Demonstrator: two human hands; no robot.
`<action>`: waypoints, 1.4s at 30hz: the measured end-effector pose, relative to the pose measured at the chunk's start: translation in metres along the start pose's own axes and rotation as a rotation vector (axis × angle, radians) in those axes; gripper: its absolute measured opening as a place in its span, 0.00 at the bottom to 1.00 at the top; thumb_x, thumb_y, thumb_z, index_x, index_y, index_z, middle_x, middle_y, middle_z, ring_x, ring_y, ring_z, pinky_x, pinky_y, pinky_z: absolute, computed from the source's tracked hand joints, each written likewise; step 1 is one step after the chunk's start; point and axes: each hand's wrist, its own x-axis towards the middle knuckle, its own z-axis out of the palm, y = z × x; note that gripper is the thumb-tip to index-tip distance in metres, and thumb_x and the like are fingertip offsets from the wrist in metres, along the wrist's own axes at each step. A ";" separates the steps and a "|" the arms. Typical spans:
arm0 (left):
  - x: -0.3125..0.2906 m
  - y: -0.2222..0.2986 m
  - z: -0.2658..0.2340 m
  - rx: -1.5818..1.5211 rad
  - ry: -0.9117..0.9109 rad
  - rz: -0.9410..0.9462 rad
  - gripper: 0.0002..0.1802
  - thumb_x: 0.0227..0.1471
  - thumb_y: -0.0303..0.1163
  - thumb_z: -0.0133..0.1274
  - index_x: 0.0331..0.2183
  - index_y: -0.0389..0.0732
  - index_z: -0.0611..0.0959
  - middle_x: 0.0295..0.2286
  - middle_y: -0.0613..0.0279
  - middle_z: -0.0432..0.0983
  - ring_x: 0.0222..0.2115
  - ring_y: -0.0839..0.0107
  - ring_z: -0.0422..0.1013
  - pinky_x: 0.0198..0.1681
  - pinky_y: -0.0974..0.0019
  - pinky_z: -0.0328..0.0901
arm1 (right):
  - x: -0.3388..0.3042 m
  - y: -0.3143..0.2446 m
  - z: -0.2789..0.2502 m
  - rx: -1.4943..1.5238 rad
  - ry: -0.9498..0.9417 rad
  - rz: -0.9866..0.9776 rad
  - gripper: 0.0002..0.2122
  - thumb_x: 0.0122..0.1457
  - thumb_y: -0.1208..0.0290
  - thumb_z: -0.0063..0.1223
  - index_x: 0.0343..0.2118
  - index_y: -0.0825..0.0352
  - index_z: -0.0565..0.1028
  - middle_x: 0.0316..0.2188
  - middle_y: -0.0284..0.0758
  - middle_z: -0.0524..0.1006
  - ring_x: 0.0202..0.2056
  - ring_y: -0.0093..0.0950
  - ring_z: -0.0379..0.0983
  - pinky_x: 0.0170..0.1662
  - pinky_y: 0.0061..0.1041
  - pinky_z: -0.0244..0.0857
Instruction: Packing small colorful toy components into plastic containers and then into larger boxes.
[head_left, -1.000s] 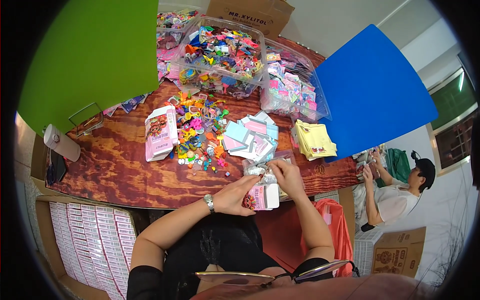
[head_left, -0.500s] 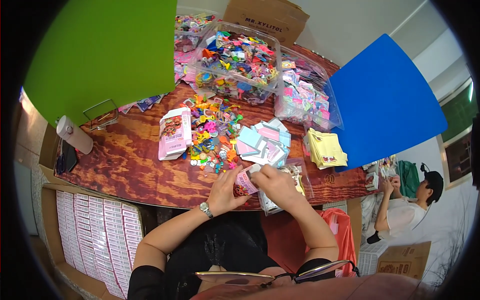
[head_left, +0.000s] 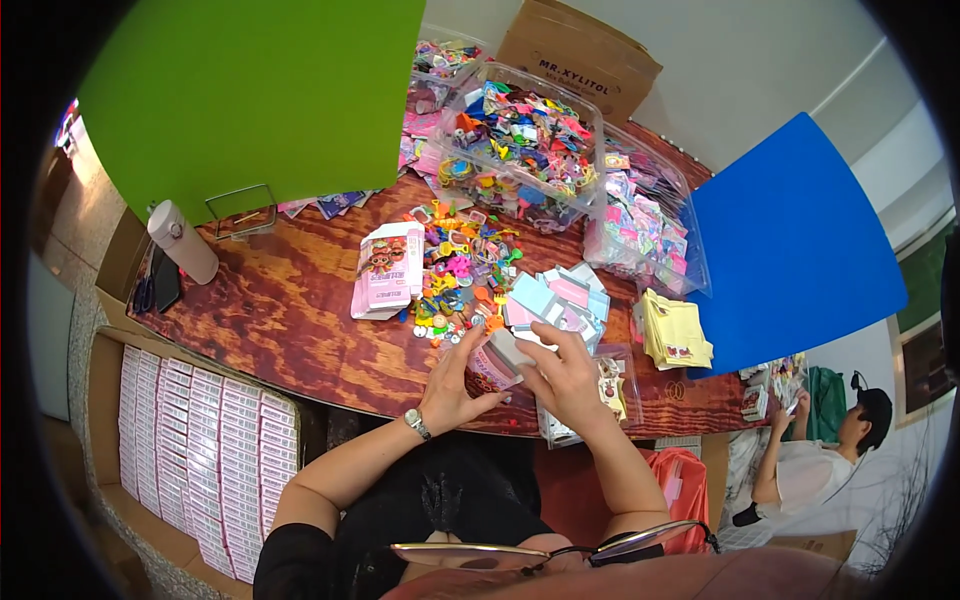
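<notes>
Both hands hold a small pink and white box (head_left: 497,358) above the near edge of the brown wooden table (head_left: 290,320). My left hand (head_left: 455,385), with a watch on its wrist, cups the box from below and the left. My right hand (head_left: 565,375) covers its top and right side. Just beyond lies a heap of small colourful plastic toys (head_left: 455,280) and a pile of pastel cards (head_left: 560,300). A stack of flat pink boxes (head_left: 385,270) lies left of the toys.
Clear bins of colourful toys (head_left: 520,140) and packets (head_left: 640,220) stand at the back. Yellow bags (head_left: 675,330), a small clear tray (head_left: 610,390), a white bottle (head_left: 182,242), green (head_left: 260,90) and blue (head_left: 790,240) boards. A carton of pink boxes (head_left: 200,450) sits at lower left. A seated person (head_left: 830,450) is at right.
The view has shifted and my hands have moved slightly left with the small box, turning it between them; my right hand now lies over its top.
</notes>
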 end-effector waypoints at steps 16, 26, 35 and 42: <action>-0.022 -0.036 -0.016 -0.014 0.074 0.106 0.46 0.36 0.38 0.75 0.54 0.47 0.66 0.44 0.52 0.75 0.40 0.53 0.77 0.39 0.56 0.73 | -0.022 -0.019 0.054 0.467 0.082 0.238 0.13 0.58 0.76 0.62 0.47 0.67 0.79 0.40 0.40 0.79 0.37 0.35 0.79 0.38 0.28 0.73; -0.023 -0.020 -0.030 0.112 0.056 0.077 0.51 0.39 0.40 0.74 0.59 0.42 0.62 0.45 0.46 0.76 0.43 0.48 0.76 0.45 0.54 0.72 | -0.005 -0.019 0.058 0.269 0.105 -0.053 0.10 0.57 0.78 0.61 0.42 0.68 0.79 0.37 0.39 0.79 0.36 0.35 0.78 0.36 0.27 0.73; -0.022 -0.016 -0.039 0.212 0.042 0.023 0.61 0.38 0.40 0.74 0.65 0.36 0.54 0.49 0.40 0.75 0.48 0.47 0.75 0.48 0.53 0.71 | 0.009 -0.031 0.047 0.596 -0.119 0.410 0.10 0.58 0.78 0.60 0.43 0.71 0.80 0.36 0.38 0.80 0.36 0.26 0.80 0.37 0.24 0.74; -0.026 -0.014 -0.041 0.221 0.026 -0.007 0.56 0.38 0.38 0.73 0.63 0.37 0.60 0.51 0.42 0.73 0.48 0.48 0.74 0.48 0.54 0.71 | 0.012 -0.035 0.057 0.527 -0.121 0.378 0.10 0.57 0.79 0.61 0.42 0.70 0.81 0.34 0.37 0.79 0.33 0.27 0.79 0.35 0.24 0.74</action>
